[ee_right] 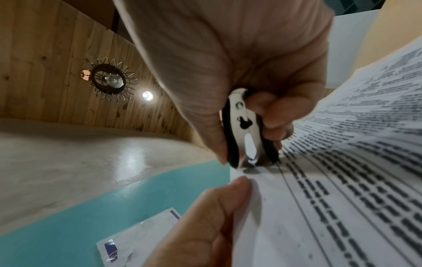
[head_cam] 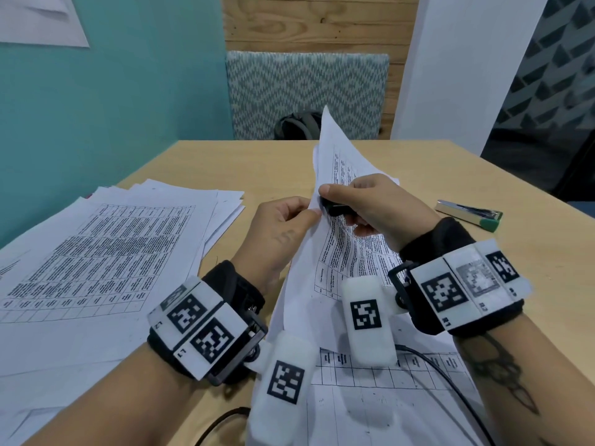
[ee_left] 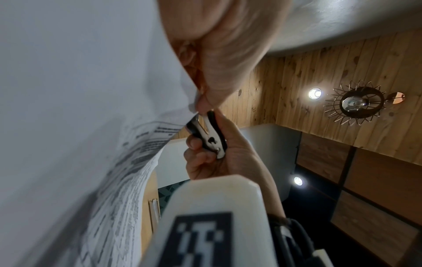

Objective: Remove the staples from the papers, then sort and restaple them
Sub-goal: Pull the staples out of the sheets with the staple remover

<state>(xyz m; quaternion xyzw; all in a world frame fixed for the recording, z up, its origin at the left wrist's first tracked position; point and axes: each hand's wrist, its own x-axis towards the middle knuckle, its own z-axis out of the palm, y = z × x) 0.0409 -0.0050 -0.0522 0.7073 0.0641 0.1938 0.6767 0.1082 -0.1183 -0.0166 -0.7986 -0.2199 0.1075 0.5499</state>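
Observation:
A printed, stapled set of papers [head_cam: 341,252] stands tilted up above the table's middle. My left hand [head_cam: 283,226] pinches its corner edge between thumb and fingers [ee_right: 228,191]. My right hand [head_cam: 363,201] grips a black and silver staple remover [head_cam: 335,209], thumb on top. The staple remover [ee_right: 246,137] has its metal tips pressed against the paper corner right by the left thumb. In the left wrist view the staple remover [ee_left: 210,135] sits squeezed between the right fingers, next to the papers [ee_left: 114,162]. No staple is visible.
A spread pile of loose printed sheets [head_cam: 96,252] covers the table's left side. A silver stapler with a green end [head_cam: 470,214] lies at the right. More sheets [head_cam: 370,397] lie under my wrists. A patterned chair [head_cam: 306,94] with a bag stands behind the table [head_cam: 244,159].

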